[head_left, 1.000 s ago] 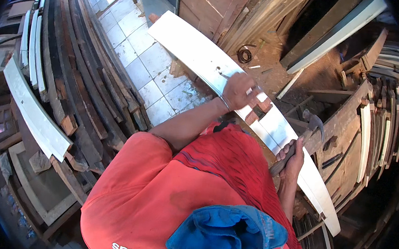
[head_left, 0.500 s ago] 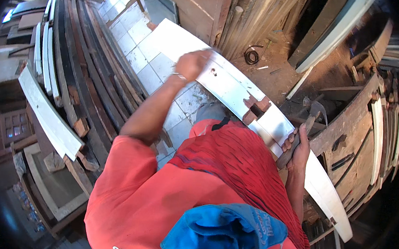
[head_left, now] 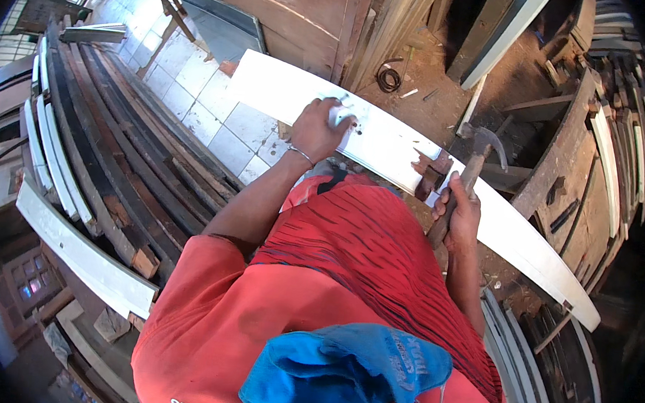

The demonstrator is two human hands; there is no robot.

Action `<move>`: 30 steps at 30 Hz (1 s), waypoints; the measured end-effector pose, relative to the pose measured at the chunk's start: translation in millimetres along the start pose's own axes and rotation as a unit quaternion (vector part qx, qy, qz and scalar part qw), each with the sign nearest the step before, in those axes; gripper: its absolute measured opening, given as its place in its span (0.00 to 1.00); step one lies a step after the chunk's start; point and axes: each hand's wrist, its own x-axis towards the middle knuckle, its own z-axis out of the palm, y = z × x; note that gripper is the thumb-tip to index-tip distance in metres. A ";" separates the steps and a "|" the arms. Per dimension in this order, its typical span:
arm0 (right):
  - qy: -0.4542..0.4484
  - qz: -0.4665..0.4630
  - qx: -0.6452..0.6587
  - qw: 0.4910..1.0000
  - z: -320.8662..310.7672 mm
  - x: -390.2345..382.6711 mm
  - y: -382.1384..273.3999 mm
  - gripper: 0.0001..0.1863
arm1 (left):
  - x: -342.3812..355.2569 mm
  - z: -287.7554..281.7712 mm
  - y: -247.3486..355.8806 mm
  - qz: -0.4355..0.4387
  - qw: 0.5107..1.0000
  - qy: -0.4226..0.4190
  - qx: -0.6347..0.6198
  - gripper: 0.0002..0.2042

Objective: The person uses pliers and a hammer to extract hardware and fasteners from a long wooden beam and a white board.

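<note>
Now that our left hand (head_left: 319, 131)'s gone from notch (head_left: 432, 181) to dark spots (head_left: 356, 130) at its 10 o'clock, work's probably shifting along white board (head_left: 393, 145); can't tell if it's pinching anything. Right hand (head_left: 461, 216) grips claw hammer (head_left: 476, 167).

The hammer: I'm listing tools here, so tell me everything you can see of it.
The hammer has a grey, metal-looking head with a curved claw on the picture's right, on a brown, wood-looking handle. The right hand grips the handle. It slants head-up toward the upper right, its head showing past the white board's far edge, its handle crossing in front. Whether it touches the board is unclear.
</note>
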 end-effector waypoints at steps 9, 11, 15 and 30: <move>-0.002 -0.073 -0.061 0.996 51.3 -22.4 15.3 0.21 | 22.8 -43.2 -12.6 -0.045 0.859 -0.033 -0.509 0.11; -0.006 -0.085 -0.082 0.993 59.7 -27.4 12.7 0.24 | 24.5 -43.6 -10.0 -0.054 0.807 -0.059 -0.585 0.09; -0.012 -0.090 -0.114 0.989 74.2 -32.3 9.5 0.29 | 27.0 -25.2 -14.7 -0.017 0.776 -0.062 -0.628 0.06; -0.052 -0.142 -0.264 0.952 92.9 -52.0 -17.1 0.17 | 15.5 -3.5 -20.2 0.018 0.809 -0.022 -0.587 0.05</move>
